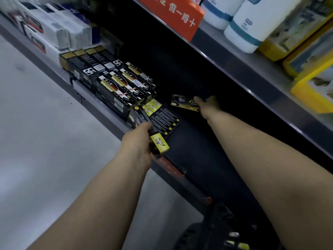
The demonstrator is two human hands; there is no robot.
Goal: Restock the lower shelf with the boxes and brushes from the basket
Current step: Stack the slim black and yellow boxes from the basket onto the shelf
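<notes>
Head view: the placing step was judged in hand. A black-yellow box [159, 145] was gripped by the left hand [138, 141], fingers curled round it, at the front edge of the lower shelf [198, 150], at 6 o'clock of the laid row of matching boxes [163, 118]. A second box [185, 103] was pinched at one end by the right hand [207, 103], deeper in, at 2 o'clock of that row. The basket [216, 231] was seen at 6 o'clock; brushes could not be made out. The next move was judged to call for both boxes being set flat beside the row.
</notes>
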